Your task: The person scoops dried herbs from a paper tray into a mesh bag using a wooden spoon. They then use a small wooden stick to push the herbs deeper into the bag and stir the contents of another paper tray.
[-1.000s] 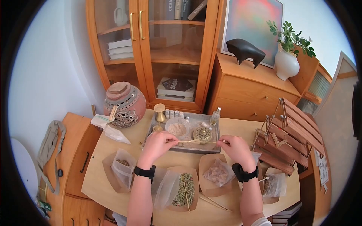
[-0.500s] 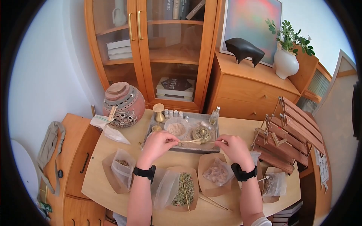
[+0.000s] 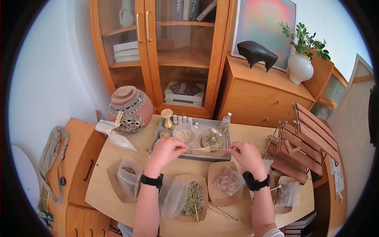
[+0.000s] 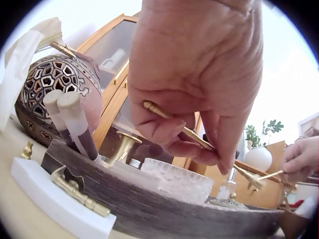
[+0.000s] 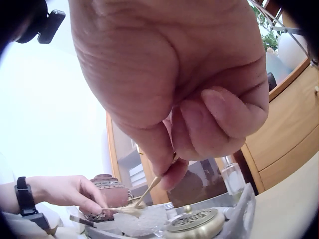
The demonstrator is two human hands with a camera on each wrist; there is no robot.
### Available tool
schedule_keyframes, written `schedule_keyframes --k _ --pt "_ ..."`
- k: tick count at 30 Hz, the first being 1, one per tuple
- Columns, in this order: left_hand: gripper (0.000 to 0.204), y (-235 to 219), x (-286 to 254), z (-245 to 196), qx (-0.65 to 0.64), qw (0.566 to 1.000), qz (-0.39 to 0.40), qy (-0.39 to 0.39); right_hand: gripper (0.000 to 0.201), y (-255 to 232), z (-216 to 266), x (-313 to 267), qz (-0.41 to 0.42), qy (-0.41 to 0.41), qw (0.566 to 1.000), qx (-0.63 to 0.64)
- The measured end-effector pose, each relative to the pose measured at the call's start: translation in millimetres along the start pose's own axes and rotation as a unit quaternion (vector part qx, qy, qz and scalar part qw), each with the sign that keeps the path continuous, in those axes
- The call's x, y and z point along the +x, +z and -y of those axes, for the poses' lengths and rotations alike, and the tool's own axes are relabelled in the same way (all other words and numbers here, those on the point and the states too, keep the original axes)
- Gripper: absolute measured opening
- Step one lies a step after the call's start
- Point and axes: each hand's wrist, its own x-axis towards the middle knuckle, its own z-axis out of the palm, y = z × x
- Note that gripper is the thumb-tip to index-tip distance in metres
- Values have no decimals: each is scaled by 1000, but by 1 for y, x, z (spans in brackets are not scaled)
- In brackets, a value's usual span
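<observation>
My left hand (image 3: pixel 164 152) pinches a slender brass-handled tool (image 4: pixel 182 128) with a knobbed end and a pale flared tip like a small brush. Between thumb and fingertips, my right hand (image 3: pixel 246 154) holds a thin brass-coloured stick (image 5: pixel 148 190). Its end meets the flared tip, and the two line up crosswise above the front of a grey tray (image 3: pixel 193 157). Just beyond in the tray are a brass incense burner (image 3: pixel 212 140) with a pierced lid and a clear textured bowl (image 3: pixel 184 135) of pale powder.
Paper trays of dried herbs (image 3: pixel 193 201) and pinkish lumps (image 3: pixel 229 181) lie nearer me. A terracotta pot (image 3: pixel 132 110) stands back left, a slatted wooden rack (image 3: pixel 304 146) at right. Brass tools (image 4: pixel 82 194) rest on a white holder left of the tray. Thin sticks (image 3: pixel 224 213) lie in front.
</observation>
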Motion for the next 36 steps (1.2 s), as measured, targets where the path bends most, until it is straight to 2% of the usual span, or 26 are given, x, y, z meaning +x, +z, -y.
schedule_keyframes --k 3,6,13,15,20,24,27,30,36 --pt "15 2 -1 -3 6 1000 -8 -14 16 3 1 0 -5 -24 1000 2" --pt "13 0 1 4 1 1000 -16 8 16 1 -9 3 12 -10 1000 21" --pt "15 -1 -1 7 -21 1000 2 -4 21 0 -2 1 6 0 1000 -5" --pt "15 -4 0 12 -21 1000 1 -7 21 -1 -11 4 31 10 997 67" --pt "15 -6 -2 23 -87 996 14 -22 20 -4 -13 5 60 13 996 61" --pt "16 -11 -3 17 -74 996 33 -37 20 -5 -13 5 92 16 993 69" --pt "15 -12 -3 19 -88 996 19 -14 20 -3 -20 6 88 0 989 118" --pt "15 -15 -3 14 -70 997 23 -17 21 -4 -24 8 106 5 988 110" --pt "16 -12 -1 1 -70 998 8 4 21 4 -6 4 58 -15 996 68"
